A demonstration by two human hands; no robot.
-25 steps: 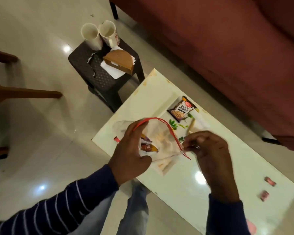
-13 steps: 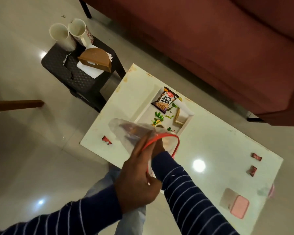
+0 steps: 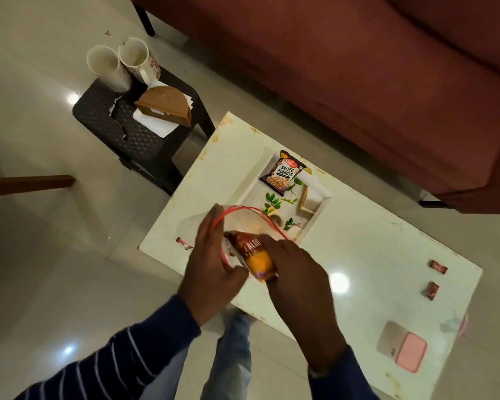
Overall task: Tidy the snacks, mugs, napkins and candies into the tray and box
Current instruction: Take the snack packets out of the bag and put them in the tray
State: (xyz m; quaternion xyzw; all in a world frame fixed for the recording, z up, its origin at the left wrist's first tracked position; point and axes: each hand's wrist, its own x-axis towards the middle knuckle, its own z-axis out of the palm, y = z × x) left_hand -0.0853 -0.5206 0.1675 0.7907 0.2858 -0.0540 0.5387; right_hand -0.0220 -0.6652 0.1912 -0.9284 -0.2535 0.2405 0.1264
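My left hand (image 3: pixel 211 272) grips the red rim of a clear plastic bag (image 3: pixel 243 217) above the white table's near left corner. My right hand (image 3: pixel 298 272) holds an orange and brown snack packet (image 3: pixel 251 252) at the bag's mouth. Behind the bag lies a white flower-printed tray (image 3: pixel 315 217) with a salted peanuts packet (image 3: pixel 283 176) in it. Two wrapped candies (image 3: pixel 438 267) (image 3: pixel 430 290) lie at the table's right side, another candy (image 3: pixel 184 243) at its left edge. Two mugs (image 3: pixel 107 67) (image 3: pixel 140 60) and a wooden napkin holder (image 3: pixel 165 108) with white napkins (image 3: pixel 153 125) stand on a dark stool.
A pink box (image 3: pixel 410 352) with its lid (image 3: pixel 388 337) beside it sits at the table's (image 3: pixel 373 255) near right corner. The dark stool (image 3: pixel 133 134) stands left of the table. A red sofa (image 3: pixel 358 67) runs along the far side. A wooden chair arm (image 3: pixel 26 183) juts in from the left.
My right hand, reaching inside the bag half a second ago, has come out holding the orange snack packet. My left hand kept hold of the bag's red rim.
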